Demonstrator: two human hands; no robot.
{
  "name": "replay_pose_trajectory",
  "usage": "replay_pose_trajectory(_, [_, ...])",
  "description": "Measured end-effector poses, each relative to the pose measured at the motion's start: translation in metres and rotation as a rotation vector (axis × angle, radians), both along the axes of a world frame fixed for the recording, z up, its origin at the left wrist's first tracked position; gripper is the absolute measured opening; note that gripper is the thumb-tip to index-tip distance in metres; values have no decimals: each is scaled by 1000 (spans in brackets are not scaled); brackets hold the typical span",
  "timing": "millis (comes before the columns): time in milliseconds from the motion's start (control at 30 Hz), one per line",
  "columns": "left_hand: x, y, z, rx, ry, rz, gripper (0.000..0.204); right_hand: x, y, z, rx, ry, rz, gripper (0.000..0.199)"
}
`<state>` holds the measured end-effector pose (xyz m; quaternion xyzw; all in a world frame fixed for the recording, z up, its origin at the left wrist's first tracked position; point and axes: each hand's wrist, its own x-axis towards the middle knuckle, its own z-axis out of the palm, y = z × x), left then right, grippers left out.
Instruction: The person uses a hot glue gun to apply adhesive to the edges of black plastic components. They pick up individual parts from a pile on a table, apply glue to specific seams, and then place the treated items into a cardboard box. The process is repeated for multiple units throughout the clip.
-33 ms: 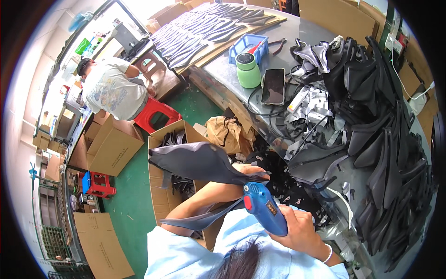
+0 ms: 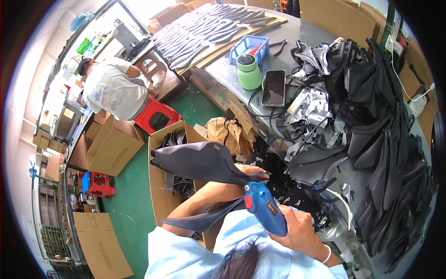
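My left hand (image 2: 245, 173) is closed round the narrow end of a long, dark, curved moulded piece (image 2: 197, 160), whose broad part reaches out to the left. A second dark strip-like part (image 2: 200, 221) hangs below my left forearm; whether it belongs to the same piece I cannot tell. My right hand (image 2: 299, 228) grips a blue handheld power tool (image 2: 267, 209) with a red button. The tool's head is right beside the narrow end at my left fingers, and its working tip is hidden. An open cardboard box (image 2: 160, 200) holding dark parts stands beneath the piece.
On the metal table lie a heap of black moulded parts (image 2: 381, 139), grey-white scraps (image 2: 311, 109), a phone (image 2: 274, 88), a green bottle (image 2: 249, 72), a blue basket (image 2: 260, 44) and pliers (image 2: 280, 48). A person (image 2: 114, 88) sits on a red stool (image 2: 158, 113) at the left.
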<state>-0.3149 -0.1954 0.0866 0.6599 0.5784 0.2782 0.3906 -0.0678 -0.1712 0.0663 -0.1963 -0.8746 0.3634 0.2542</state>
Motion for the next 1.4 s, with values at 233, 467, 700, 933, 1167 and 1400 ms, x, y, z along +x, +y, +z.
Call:
replay_pose_trajectory(233, [-26, -14, 44, 397, -395, 375, 57, 5, 10, -5, 7, -88, -42, 61])
replay_pose_trajectory(467, [18, -10, 19, 711, -842, 703, 37, 3, 12, 1, 26, -89, -47, 59])
replay_pose_trajectory(700, [39, -6, 12, 793, -889, 745, 37, 2, 12, 6, 17, -40, -19, 62])
replay_pose_trajectory(933, [54, -6, 5, 793, -936, 739, 30, -1, 10, 12, -42, -5, -28, 63])
replay_pose_trajectory(1167, [67, -2, 6, 769, -971, 785, 33, -5, 9, 15, -52, 11, -43, 63])
replay_pose_trajectory(1400, [68, -9, 24, 594, -962, 829, 36, -7, 10, 13, 106, 42, -111, 58])
